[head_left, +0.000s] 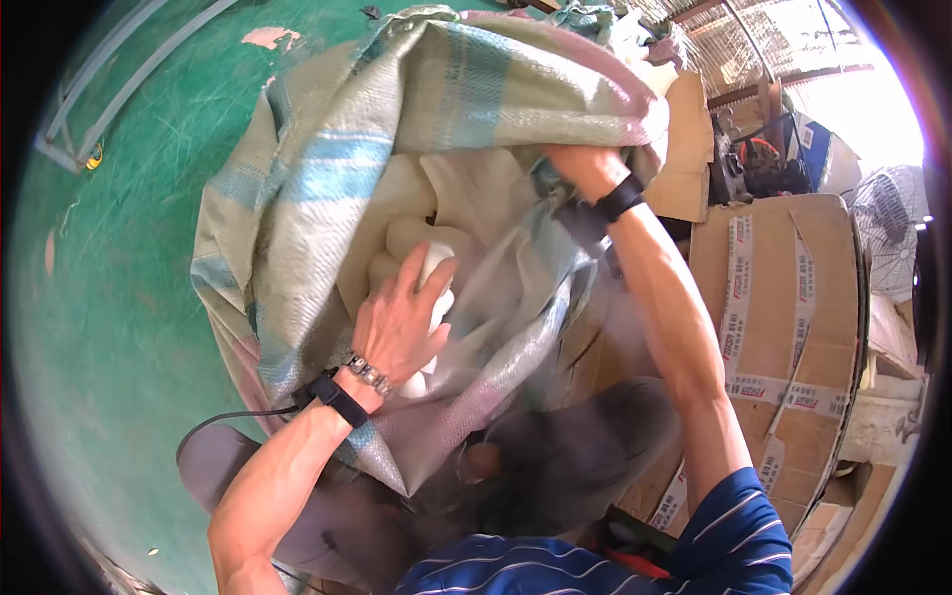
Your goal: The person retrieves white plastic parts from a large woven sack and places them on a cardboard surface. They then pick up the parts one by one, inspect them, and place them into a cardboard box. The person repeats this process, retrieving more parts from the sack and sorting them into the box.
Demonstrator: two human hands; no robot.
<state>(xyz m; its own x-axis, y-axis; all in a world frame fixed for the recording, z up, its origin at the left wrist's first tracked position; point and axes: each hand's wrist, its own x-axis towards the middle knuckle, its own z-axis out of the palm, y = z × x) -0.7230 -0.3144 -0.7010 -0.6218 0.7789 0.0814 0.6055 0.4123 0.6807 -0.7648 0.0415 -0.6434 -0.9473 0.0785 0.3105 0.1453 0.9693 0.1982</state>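
Green floor, spreading to the left of both hands. Woven plastic sack, cream with blue and pink stripes, mouth open around the left hand. Cardboard box, brown, taped, to the right of the right hand. Fan, caged, beyond the box, well apart from the hands. White pieces, several, rounded, inside the sack, beneath and just beyond the left hand. Hands, two, apart: left hand, fingers spread against one white piece, grip hidden; right hand, at the sack's folded rim, fingers covered, so its hold cannot be told. Black straps, one per wrist. Bead-like bracelet, on the left wrist, just beside its strap.
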